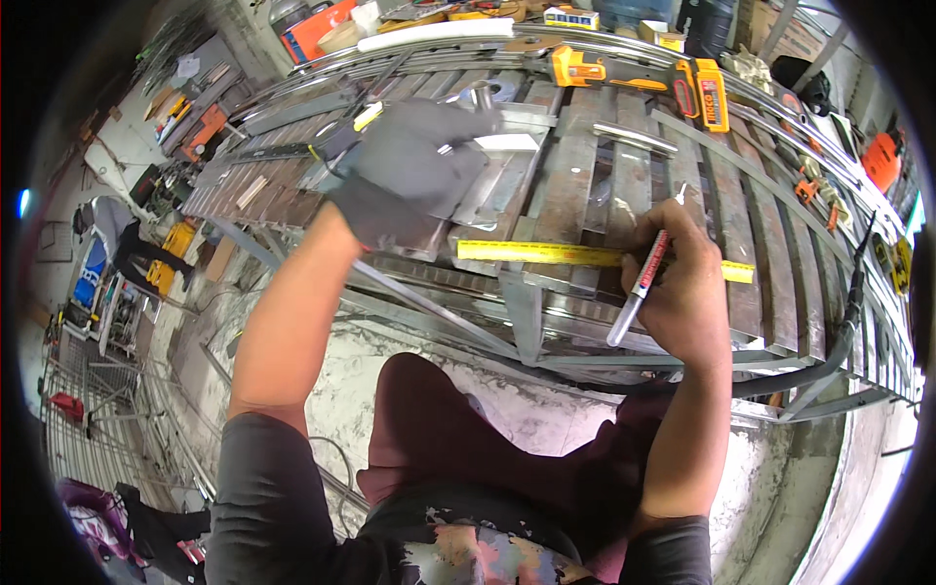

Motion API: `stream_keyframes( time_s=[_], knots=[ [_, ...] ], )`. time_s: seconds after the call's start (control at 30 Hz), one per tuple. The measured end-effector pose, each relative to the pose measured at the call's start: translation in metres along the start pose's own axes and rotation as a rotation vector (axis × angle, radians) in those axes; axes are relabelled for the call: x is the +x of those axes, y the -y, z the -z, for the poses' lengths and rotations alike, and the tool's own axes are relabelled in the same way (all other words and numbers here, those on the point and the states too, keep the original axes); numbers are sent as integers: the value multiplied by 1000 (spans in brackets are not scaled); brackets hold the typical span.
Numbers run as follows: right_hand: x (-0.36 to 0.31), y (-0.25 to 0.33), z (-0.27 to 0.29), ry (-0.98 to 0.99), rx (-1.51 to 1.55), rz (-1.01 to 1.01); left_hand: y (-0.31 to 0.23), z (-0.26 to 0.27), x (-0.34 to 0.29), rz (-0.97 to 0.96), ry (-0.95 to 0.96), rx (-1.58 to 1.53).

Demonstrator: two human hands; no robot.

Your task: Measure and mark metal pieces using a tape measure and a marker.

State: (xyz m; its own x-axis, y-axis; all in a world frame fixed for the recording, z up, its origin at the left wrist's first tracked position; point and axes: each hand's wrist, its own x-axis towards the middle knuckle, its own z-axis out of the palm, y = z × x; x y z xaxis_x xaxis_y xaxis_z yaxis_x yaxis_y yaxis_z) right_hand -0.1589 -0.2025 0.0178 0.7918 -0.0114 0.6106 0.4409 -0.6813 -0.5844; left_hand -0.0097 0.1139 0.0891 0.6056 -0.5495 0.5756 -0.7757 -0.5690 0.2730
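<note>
A: Start close in. What's nearest?

B: The person's trousers (pixel 424 419), dark maroon, over a pale, stained floor (pixel 341 390). Beyond them is the front edge of a bench (pixel 565 185) topped with spaced metal slats.

A: And the right hand (pixel 687 283)?

B: Bare, its fingers closed round a marker (pixel 639 291). The marker slants, its blunt end down toward the person and its thin tip poking out past the knuckles, up and to the right.

A: What's beneath that hand?

B: A yellow ruler (pixel 536 253), lying crosswise near the bench's front edge. It passes behind the hand and shows again on the right. I can't tell whether the fingers touch it.

A: The left hand (pixel 414 161)?

B: In a grey glove, farther over the bench, above or beside a metal plate (pixel 492 195). It's blurred, so I can't tell whether its fingers are open or gripping something.

A: Past the hands?

B: A short bright bar (pixel 636 138) on the slats, then a yellow-and-black power tool (pixel 634 75) on its side. Behind lie long tubes (pixel 448 56), a white roll (pixel 436 34) and a small yellow-and-white box (pixel 572 18).
</note>
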Motion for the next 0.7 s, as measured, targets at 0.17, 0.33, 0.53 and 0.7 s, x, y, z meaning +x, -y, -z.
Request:
stream_keyframes(
  time_s=[0.17, 0.33, 0.53, 0.7],
  knots=[
    [0, 5, 0, 16, -62, -63, 86, 61, -39, 182, 90, 407],
    [2, 14, -1, 10, -39, -98, 110, 51, -62, 185, 94, 351],
    [3, 16, 1, 17, -24, -176, 61, 25, -43, 22, -4, 628],
    [1, 14, -1, -26, -5, -160, 55, 7, -32, 23, 58, 601]
  ],
)
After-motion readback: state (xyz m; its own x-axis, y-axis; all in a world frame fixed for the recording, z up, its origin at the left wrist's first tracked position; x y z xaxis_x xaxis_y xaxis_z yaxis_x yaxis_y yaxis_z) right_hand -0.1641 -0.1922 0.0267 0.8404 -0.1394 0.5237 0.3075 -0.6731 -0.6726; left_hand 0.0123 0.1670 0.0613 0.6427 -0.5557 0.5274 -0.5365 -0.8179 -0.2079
